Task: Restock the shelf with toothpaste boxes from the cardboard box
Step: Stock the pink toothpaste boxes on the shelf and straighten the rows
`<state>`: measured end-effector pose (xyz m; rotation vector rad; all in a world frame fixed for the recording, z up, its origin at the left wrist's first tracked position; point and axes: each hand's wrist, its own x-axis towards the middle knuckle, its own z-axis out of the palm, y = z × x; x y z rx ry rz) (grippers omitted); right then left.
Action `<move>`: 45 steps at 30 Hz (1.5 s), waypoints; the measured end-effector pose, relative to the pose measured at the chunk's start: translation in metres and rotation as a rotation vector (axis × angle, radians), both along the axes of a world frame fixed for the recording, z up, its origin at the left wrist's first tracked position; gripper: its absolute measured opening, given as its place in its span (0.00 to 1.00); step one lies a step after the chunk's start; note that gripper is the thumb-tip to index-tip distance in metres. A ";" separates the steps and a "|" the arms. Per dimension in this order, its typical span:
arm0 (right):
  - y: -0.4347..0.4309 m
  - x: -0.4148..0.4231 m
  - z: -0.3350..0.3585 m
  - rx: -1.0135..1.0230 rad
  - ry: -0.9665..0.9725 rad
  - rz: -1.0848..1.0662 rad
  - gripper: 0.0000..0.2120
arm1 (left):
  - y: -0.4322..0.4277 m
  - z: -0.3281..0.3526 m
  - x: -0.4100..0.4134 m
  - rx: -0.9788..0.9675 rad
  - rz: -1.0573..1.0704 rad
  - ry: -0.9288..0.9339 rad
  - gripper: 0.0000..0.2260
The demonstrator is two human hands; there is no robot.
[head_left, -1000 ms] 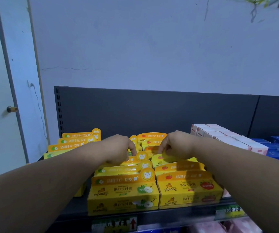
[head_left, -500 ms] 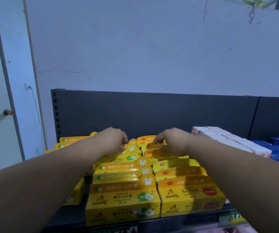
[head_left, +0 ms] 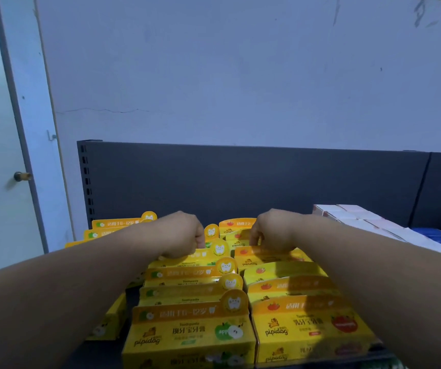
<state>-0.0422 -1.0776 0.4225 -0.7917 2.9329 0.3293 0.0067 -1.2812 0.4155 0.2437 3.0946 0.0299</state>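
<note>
At 6 o'clock, nearest the camera, two rows of yellow pipidog cartons stand side by side on the dark shelf point(head_left: 105, 355). The apple toothpaste boxes point(head_left: 190, 334) are on the left and the red-fruit toothpaste boxes point(head_left: 310, 328) touch them on the right, both rows running back toward 12 o'clock. Two bare forearms reach in over the rows.

Midway back, the left hand point(head_left: 180, 234) sits knuckles-up on the apple row. Its fingers point(head_left: 199, 237) are curled down and pressed together round a box's top flap. The right hand point(head_left: 272, 230) mirrors it on the red-fruit row, with its fingers point(head_left: 254, 234) curled over a box's upper edge and the tips hidden.

At 9 o'clock of the left hand, a third row of yellow boxes point(head_left: 118, 225) shows behind the forearm. At 3 o'clock lie white and pink cartons point(head_left: 360, 219), then blue cartons point(head_left: 437, 233). Behind them rises the grey back panel point(head_left: 240, 177), and a door knob point(head_left: 22, 176) sits far off at 9 o'clock.
</note>
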 end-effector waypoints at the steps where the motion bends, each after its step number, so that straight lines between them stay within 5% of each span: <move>1: 0.001 0.001 0.002 0.028 -0.018 0.005 0.19 | 0.001 0.000 0.000 0.007 -0.007 -0.008 0.14; 5: 0.002 0.005 0.009 0.083 -0.075 0.007 0.15 | 0.005 0.002 0.001 -0.003 -0.026 -0.046 0.13; 10: 0.003 0.001 0.015 -0.084 -0.074 -0.025 0.11 | -0.001 0.015 -0.005 0.093 -0.005 0.025 0.09; 16: -0.010 -0.020 0.004 -0.188 0.070 -0.071 0.21 | -0.011 0.008 -0.028 -0.065 0.075 0.029 0.14; 18: -0.013 -0.025 -0.002 -0.160 0.061 -0.087 0.23 | -0.011 0.002 -0.032 -0.130 0.067 -0.003 0.07; 23: -0.012 -0.031 -0.006 -0.050 0.054 -0.089 0.20 | -0.007 0.002 -0.031 -0.178 0.063 -0.045 0.15; 36: -0.006 -0.017 0.012 0.092 -0.075 -0.063 0.19 | -0.002 0.001 -0.026 -0.103 0.009 -0.058 0.16; 45: -0.017 -0.034 0.012 -0.188 0.043 -0.078 0.18 | 0.001 0.003 -0.021 -0.065 -0.005 -0.017 0.20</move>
